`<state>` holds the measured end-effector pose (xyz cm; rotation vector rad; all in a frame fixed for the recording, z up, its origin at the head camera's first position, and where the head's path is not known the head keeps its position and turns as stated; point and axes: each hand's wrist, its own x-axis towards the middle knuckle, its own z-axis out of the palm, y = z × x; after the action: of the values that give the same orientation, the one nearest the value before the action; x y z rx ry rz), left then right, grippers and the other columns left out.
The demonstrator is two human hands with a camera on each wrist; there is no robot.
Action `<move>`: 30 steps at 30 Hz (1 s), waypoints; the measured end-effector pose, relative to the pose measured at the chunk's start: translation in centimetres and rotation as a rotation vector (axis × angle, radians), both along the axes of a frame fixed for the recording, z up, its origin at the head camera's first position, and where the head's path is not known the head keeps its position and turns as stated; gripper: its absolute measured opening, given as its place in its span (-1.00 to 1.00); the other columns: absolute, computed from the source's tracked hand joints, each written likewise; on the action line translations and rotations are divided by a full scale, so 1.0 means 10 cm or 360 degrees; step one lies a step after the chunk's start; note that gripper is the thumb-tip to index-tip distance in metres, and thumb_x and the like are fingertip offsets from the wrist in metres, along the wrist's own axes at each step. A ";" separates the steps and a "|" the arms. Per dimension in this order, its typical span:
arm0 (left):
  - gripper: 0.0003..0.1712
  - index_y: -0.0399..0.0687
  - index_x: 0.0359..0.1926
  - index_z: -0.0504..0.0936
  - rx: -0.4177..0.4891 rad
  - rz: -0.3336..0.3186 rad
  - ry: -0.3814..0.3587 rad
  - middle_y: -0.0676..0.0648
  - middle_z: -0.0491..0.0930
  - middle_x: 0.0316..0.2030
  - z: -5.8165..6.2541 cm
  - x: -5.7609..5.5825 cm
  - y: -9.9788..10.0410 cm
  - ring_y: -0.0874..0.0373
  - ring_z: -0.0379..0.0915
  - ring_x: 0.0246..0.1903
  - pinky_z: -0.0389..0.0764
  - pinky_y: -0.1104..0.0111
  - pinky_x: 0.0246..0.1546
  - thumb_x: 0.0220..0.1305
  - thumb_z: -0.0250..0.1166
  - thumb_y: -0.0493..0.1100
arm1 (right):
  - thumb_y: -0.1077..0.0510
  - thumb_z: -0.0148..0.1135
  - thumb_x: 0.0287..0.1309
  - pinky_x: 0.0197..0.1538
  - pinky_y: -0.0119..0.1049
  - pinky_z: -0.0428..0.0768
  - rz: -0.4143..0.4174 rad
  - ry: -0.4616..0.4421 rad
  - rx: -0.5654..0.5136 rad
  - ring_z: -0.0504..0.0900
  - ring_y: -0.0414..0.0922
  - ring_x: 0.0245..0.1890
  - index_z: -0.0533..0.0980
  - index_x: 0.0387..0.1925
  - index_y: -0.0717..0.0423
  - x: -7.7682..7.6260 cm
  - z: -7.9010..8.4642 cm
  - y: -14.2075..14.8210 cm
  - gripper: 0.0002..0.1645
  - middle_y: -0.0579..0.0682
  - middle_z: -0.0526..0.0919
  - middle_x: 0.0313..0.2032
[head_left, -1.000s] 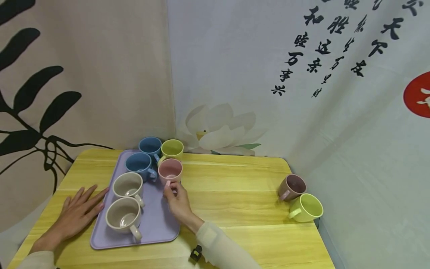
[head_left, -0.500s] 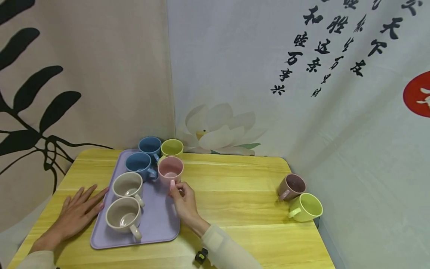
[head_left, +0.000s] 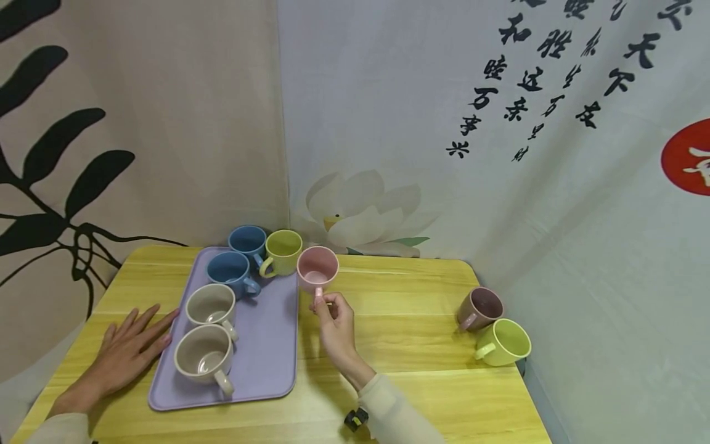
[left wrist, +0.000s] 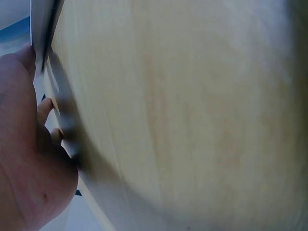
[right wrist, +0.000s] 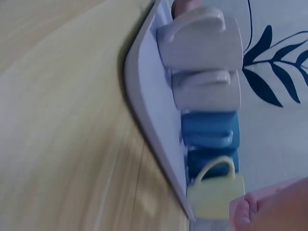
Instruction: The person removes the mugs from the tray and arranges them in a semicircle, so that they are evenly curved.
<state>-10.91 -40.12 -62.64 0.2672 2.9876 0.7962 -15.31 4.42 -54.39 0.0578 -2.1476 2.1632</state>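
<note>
My right hand pinches the handle of a pink mug, which hangs just off the right edge of the purple tray. In the right wrist view that hand shows at the lower right with a sliver of pink. My left hand lies flat with fingers spread, fingertips at the tray's left edge. On the tray stand two white mugs, two blue mugs and a yellow-green mug at the far right corner. In the left wrist view the left hand touches the tray edge.
Toward the table's right edge stand a brownish-mauve mug and a lime-green mug, side by side. The wooden table reaches back to a printed cloth wall. A small black device sits at the right wrist.
The right hand has lifted the pink mug from its place in front of the yellow-green mug and carried it right, off the tray. The left hand stays where it was.
</note>
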 end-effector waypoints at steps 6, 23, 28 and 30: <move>-0.27 0.35 0.85 0.09 -0.0003 -0.0003 0.0003 -0.50 -0.11 0.80 -0.02 0.00 -0.01 -0.77 -0.46 0.72 -0.76 -0.62 0.56 0.84 0.01 0.18 | 0.18 0.26 0.67 0.10 -0.34 0.79 -0.0113 0.0025 0.0015 0.80 -0.17 -0.15 0.61 -0.08 0.33 -0.05 -0.07 0.24 -0.77 0.40 0.81 -0.10; -0.27 0.36 0.85 0.10 0.0000 0.0004 0.0018 -0.51 -0.10 0.80 -0.04 0.00 0.00 -0.77 -0.45 0.72 -0.76 -0.61 0.56 0.83 0.01 0.17 | 0.20 0.20 0.71 0.25 -0.11 0.85 -0.0388 -0.0015 -0.0041 0.83 0.04 -0.03 0.59 -0.02 0.39 -0.17 -0.19 0.80 -0.75 0.40 0.75 -0.01; -0.28 0.35 0.84 0.11 0.0000 0.0000 0.0044 -0.51 -0.08 0.79 -0.03 0.00 0.00 -0.77 -0.43 0.72 -0.75 -0.62 0.57 0.83 0.02 0.15 | 0.16 0.19 0.74 0.22 -0.16 0.86 -0.0477 -0.0023 -0.0046 0.81 -0.01 -0.05 0.59 -0.01 0.38 -0.20 -0.22 0.95 -0.71 0.35 0.74 -0.01; -0.28 0.36 0.84 0.12 0.0001 -0.0002 0.0060 -0.51 -0.06 0.79 -0.02 0.00 0.00 -0.78 -0.41 0.72 -0.73 -0.63 0.57 0.83 0.03 0.14 | 0.13 0.19 0.75 0.22 -0.15 0.86 -0.0508 -0.0022 -0.0046 0.81 0.01 -0.04 0.59 -0.01 0.39 -0.22 -0.23 1.00 -0.68 0.35 0.73 -0.01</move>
<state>-10.91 -40.16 -62.89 0.2875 3.0218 0.8011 -17.48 14.44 -56.73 -0.2830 -1.9716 2.0140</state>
